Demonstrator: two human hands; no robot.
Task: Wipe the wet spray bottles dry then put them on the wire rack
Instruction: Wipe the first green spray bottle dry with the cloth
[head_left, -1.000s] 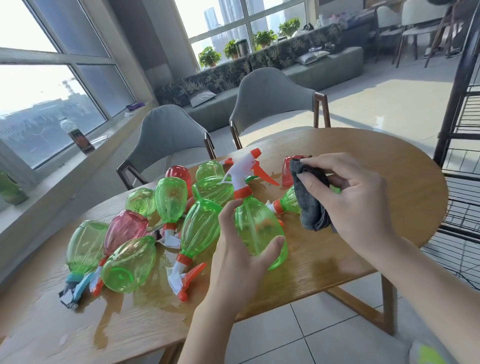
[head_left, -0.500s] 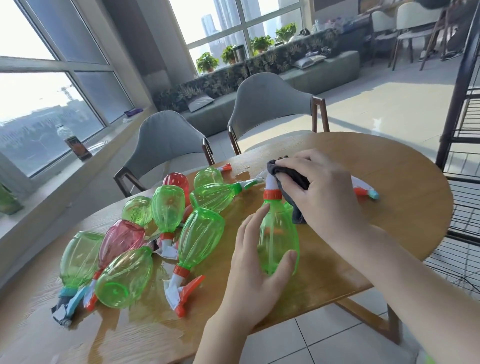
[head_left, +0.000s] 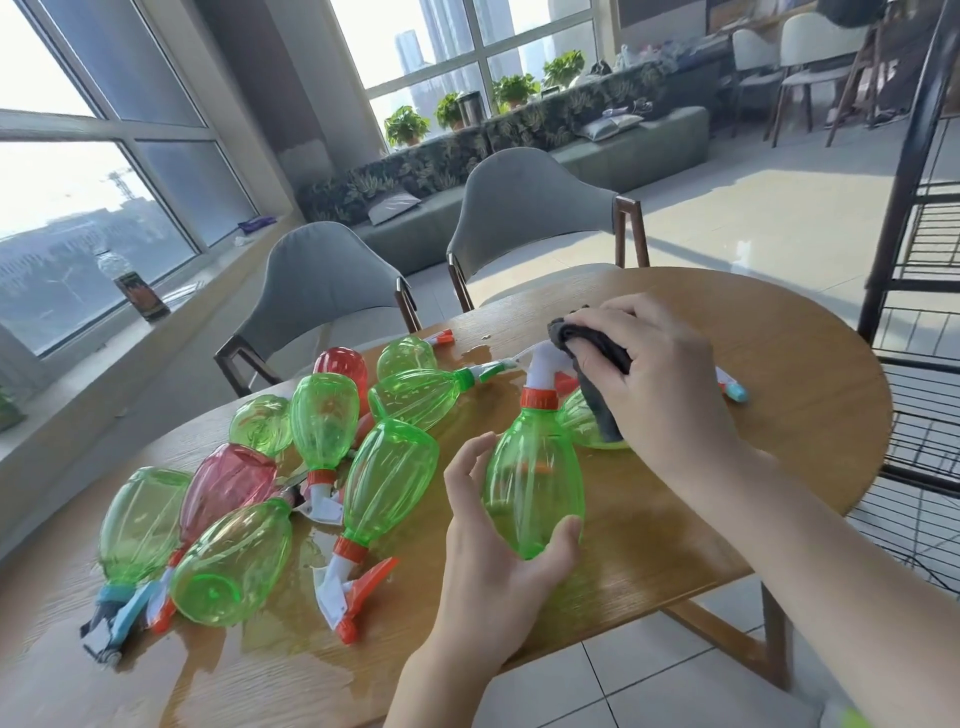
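While the left hand (head_left: 498, 540) cradles the upright translucent green plastic spray bottle (head_left: 532, 483) near the round wooden worktop's (head_left: 779, 467) front edge, the right hand (head_left: 654, 384) grips a dark grey cloth (head_left: 597, 364) over its white nozzle; bare worktop lies rightward.

I count eight clear green plastic spray bottles (head_left: 532, 493) and two clear red ones (head_left: 226, 486). I see two grey upholstered chairs (head_left: 524, 208) and one dark grey cloth (head_left: 597, 364).

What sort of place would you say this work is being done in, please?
Probably a high-rise lounge or shared office space: a round wooden table with grey chairs, a long cushioned bench under big windows showing city towers, and potted plants along the sill.
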